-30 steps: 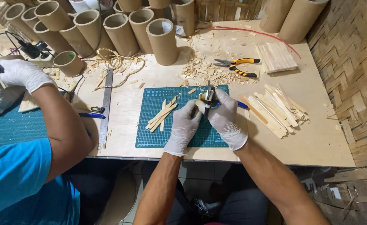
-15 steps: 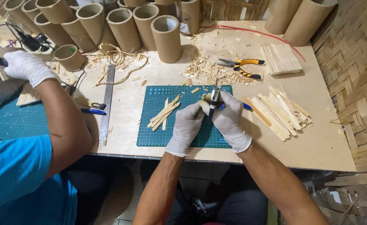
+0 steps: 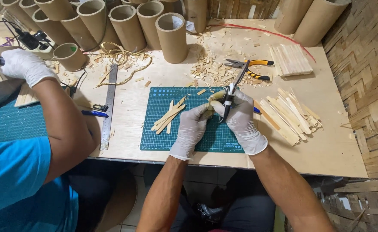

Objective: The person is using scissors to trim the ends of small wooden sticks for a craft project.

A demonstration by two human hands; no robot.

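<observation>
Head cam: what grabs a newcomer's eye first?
The two white-gloved hands at the centre: the right hand grips a black-handled knife against a small wooden piece pinched by the left hand, over a green cutting mat. Next, the row of cardboard tubes along the table's far edge. At left, a co-worker in a blue shirt works on another mat.

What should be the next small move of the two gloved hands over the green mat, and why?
Probably a short stroke of the knife along the wood strip, away from the body. The right hand grips the knife with its blade at the strip, the left hand steadies that strip over the green cutting mat, and shavings lie beyond it.
</observation>
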